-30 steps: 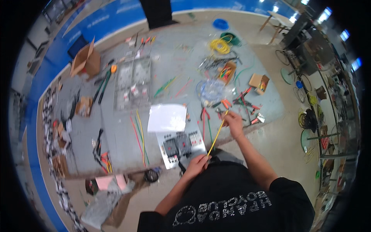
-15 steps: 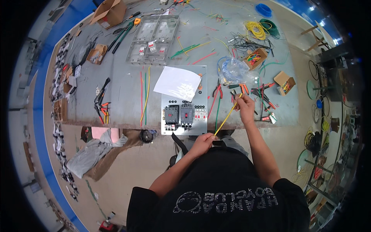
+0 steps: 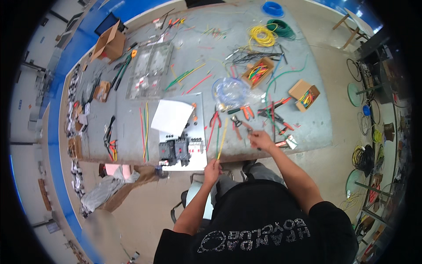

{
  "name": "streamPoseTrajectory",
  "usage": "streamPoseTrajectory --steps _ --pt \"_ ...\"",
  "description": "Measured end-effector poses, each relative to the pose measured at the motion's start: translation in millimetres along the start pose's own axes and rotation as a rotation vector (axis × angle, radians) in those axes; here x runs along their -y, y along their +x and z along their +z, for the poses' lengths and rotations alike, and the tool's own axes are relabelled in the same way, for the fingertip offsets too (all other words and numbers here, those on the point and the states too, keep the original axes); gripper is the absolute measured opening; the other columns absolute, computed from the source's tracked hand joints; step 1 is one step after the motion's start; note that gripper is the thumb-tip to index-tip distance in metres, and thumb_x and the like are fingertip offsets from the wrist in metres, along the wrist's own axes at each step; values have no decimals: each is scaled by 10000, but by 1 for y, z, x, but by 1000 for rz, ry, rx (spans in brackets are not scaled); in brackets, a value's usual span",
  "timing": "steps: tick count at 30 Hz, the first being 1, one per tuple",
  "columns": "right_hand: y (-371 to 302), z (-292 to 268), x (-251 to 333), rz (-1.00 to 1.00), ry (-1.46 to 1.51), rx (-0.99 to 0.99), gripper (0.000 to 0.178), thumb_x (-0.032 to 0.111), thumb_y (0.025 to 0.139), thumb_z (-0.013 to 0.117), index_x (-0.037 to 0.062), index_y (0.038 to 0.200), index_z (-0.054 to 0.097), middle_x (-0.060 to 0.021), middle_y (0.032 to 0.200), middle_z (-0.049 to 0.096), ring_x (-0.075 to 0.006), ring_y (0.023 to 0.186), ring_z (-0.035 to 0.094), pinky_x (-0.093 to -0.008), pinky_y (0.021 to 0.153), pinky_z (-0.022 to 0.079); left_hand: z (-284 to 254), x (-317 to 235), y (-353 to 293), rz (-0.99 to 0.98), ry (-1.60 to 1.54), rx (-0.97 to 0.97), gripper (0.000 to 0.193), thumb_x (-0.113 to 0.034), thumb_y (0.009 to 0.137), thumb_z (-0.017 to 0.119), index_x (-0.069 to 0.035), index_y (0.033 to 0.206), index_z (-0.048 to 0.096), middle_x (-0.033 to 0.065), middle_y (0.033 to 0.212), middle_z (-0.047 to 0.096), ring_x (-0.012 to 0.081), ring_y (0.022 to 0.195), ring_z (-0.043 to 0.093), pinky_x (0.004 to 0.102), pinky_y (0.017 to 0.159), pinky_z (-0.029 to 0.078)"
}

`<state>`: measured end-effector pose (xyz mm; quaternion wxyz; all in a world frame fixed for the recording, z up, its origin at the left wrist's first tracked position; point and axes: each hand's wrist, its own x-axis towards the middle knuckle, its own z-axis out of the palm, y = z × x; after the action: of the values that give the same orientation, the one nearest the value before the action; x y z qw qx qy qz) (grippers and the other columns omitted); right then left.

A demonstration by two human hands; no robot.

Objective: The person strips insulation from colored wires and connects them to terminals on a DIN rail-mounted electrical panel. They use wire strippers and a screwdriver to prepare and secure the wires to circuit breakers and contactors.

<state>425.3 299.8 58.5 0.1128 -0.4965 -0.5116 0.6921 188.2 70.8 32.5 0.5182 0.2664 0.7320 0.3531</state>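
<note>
At the table's front edge, my left hand [image 3: 212, 171] is closed on the lower end of a yellow wire [image 3: 223, 137], which points up and away over the tabletop. My right hand [image 3: 262, 141] is over the front of the table, with its fingers closed at a handle of dark-headed pliers [image 3: 236, 120]. Motion blurs the handles a little. Left of my hands lies a metal mounting plate [image 3: 200, 121] bearing black contactor-like devices [image 3: 174, 151], a small white breaker block [image 3: 195, 147] and a white paper sheet [image 3: 171, 116].
Red-handled pliers [image 3: 215, 119], orange-handled pliers [image 3: 248, 112] and several other tools lie around. Two cardboard boxes [image 3: 252, 84] [image 3: 299, 90] hold coloured bits. Behind are a clear bag [image 3: 231, 92], yellow coil [image 3: 263, 36] and transparent enclosure [image 3: 149, 70]. A chair [image 3: 193, 196] stands below.
My right hand has let go of the yellow wire's upper end and moved to the pliers. My left hand keeps its hold. The whole view has shifted and tilted.
</note>
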Motion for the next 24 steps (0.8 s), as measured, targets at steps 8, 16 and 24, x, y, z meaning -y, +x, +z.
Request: streamPoseTrajectory --steps 8,16,24 --pt "-106 -104 -172 235 -542 -92 314 370 853 718 59 855 764 -88 693 721 -203 616 709 -367 645 571 29 42 49 -33 649 -60 723 -513 859 688 13 1337 559 274 1254 637 436 1176 612 489 1001 486" --pt "-121 -133 -179 492 -189 -228 263 206 887 708 -33 989 752 -102 716 699 -192 581 707 -303 552 587 53 7 64 -97 596 -100 567 -459 855 683 -42 1236 642 230 1175 688 402 1100 661 484 954 515" --pt "-99 -164 -121 476 25 -367 266 195 916 715 -54 1009 717 -89 797 678 -169 643 679 -310 587 596 59 25 152 -331 555 -237 586 -435 833 699 -5 1228 644 248 1200 673 410 1131 645 485 972 512"
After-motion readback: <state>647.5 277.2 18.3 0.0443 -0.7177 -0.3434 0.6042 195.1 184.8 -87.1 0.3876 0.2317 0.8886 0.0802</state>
